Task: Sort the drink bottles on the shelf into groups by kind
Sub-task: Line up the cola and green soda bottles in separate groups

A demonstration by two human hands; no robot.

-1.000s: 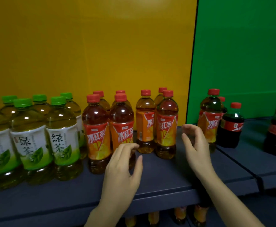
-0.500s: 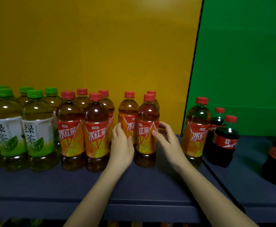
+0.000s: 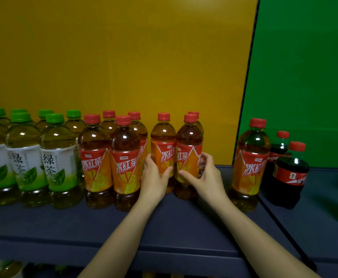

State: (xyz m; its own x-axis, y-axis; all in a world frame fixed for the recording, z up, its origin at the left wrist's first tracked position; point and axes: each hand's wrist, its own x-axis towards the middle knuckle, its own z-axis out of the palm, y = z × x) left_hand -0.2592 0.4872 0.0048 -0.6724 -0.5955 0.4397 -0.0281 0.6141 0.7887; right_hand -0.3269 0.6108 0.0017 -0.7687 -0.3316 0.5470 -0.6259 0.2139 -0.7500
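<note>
On the shelf (image 3: 184,227), the left hand (image 3: 154,178) is wrapped round the left bottle (image 3: 163,145) of an iced tea pair, the right hand (image 3: 208,177) round the right bottle (image 3: 189,147). Gripped low, both could likely slide left to the iced tea group (image 3: 125,157) beside the green tea bottles (image 3: 25,157). A stray iced tea (image 3: 250,163) stands right, by the cola bottles (image 3: 290,173).

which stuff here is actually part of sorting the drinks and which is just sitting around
Part of the job:
- green tea bottles
- iced tea bottles grouped beside them
- left held bottle, gripped by left hand
- right held bottle, gripped by right hand
- lone iced tea bottle beside the cola bottles
- shelf

Just there:
- yellow panel
- green panel
- bottles on the lower level
</note>
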